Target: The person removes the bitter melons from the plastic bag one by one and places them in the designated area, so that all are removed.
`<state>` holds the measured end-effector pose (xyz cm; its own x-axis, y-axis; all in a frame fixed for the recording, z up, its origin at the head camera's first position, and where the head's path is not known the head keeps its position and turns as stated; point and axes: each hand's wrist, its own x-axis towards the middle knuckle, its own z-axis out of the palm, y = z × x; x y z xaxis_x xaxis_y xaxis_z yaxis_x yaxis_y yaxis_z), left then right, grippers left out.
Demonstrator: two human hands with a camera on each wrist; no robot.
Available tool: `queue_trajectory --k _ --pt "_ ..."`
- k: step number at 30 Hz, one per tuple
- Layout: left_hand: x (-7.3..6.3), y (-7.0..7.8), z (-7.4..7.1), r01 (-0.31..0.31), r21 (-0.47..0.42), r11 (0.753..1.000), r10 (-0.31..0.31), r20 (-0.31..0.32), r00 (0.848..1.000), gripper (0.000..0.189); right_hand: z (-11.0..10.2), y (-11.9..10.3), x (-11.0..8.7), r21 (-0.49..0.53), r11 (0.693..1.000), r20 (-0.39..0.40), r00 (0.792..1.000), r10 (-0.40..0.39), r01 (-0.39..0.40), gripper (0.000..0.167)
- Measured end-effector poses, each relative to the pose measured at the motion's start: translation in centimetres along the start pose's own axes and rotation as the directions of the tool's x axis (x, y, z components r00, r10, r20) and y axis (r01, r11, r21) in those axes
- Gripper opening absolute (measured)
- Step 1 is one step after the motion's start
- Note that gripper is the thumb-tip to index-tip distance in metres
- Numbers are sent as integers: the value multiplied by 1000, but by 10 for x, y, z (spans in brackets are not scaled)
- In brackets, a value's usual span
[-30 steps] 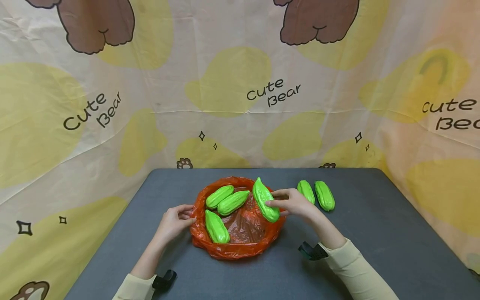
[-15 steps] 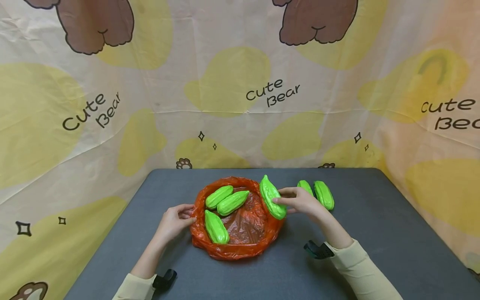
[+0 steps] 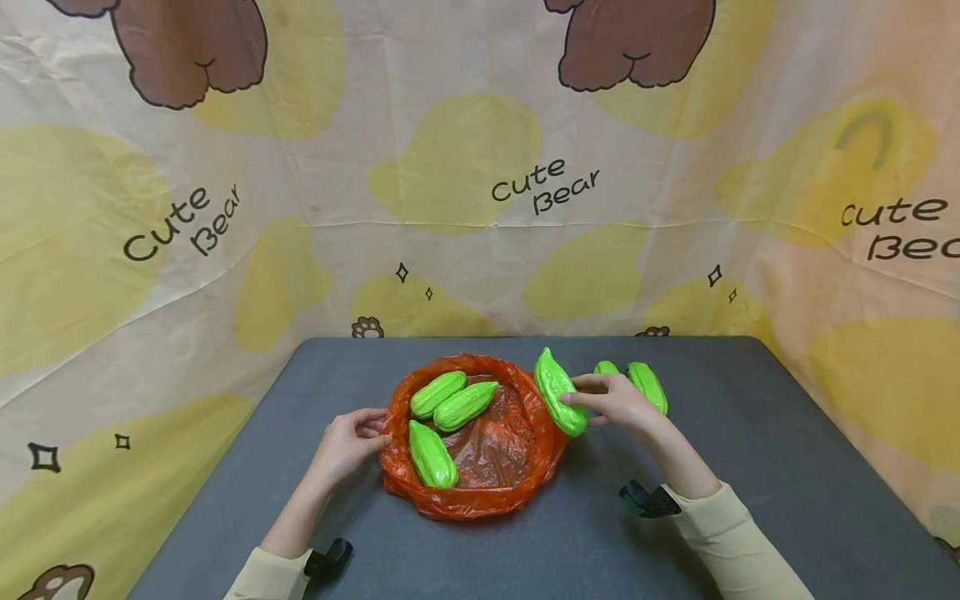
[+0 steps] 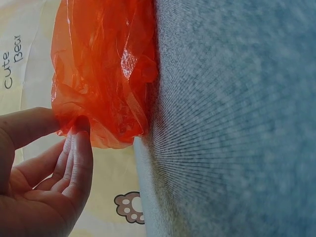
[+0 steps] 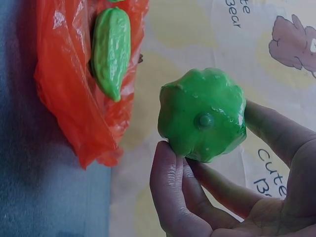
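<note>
A round red-orange plastic bag [image 3: 480, 504] with a rolled rim stands on the table. My left hand [image 3: 348, 446] pinches its left rim between thumb and fingers, as the left wrist view shows. In my right hand [image 3: 618, 404] is a bright green, ridged bitter melon [image 3: 557, 392], held tilted over the bag's right rim. The right wrist view shows that bitter melon [image 5: 205, 108] end-on, gripped by thumb and fingertips. Inside the bag lie three more: one near the front left [image 3: 432, 454], two side by side [image 3: 467, 406] towards the back.
Two bitter melons lie on the grey table [image 3: 487, 562] at the back right: one [image 3: 648, 387] behind my right hand, the other [image 3: 606, 367] largely hidden by it. A printed curtain [image 3: 465, 183] hangs beyond the table's far edge.
My right hand has moved to the right with the bitter melon, from above the bag's inside to its right rim. The left hand and the bag have stayed in place.
</note>
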<state>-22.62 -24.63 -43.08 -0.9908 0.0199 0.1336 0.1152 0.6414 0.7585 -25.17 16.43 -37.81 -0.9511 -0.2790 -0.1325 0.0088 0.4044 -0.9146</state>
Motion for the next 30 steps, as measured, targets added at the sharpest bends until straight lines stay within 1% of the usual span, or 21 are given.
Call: queue_trajectory --k 8,17,26,30 --pt "0 1 0 2 10 1000 -2 1 1000 41 -7 4 -2 -2 1000 -18 1000 14 -14 68" --pt "-1 3 -1 5 -5 1000 -5 -1 1000 41 -14 9 -5 8 1000 -18 1000 17 -17 66" --pt "0 1 -1 -6 -7 1000 6 1 1000 41 -23 15 -8 -7 999 -11 999 32 -32 70" --pt "0 -1 -1 -6 -1 1000 6 1 1000 41 -27 19 -10 -13 998 -23 998 56 -57 71"
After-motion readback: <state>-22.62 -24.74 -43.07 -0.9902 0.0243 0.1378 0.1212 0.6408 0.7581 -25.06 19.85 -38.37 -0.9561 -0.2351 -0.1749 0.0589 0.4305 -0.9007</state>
